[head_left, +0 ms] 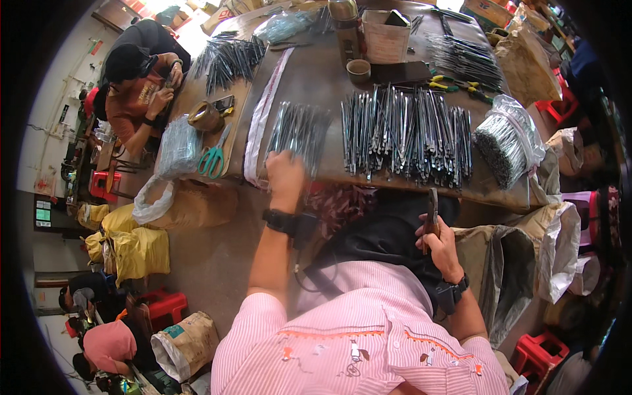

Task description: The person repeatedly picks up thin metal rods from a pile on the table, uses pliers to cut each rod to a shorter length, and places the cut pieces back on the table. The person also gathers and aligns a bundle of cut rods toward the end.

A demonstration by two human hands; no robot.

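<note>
Brown worktable (316, 72) fills the upper centre; left of mid-frame, blurred thin metal rods (299, 128) meet the left hand (287, 174), its grip unclear; the right hand (441, 243) clasps a plier-like tool (432, 214); rods are probably being gathered, so a sure pinch matters next

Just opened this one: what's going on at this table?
A person in a pink striped shirt has their left hand at the near end of a small batch of thin metal rods; blur hides the exact grip. Their right hand holds a hand tool upright by the table's near edge. A larger row of rods lies between the hands, farther back, with a plastic-wrapped bundle to its right.
</note>
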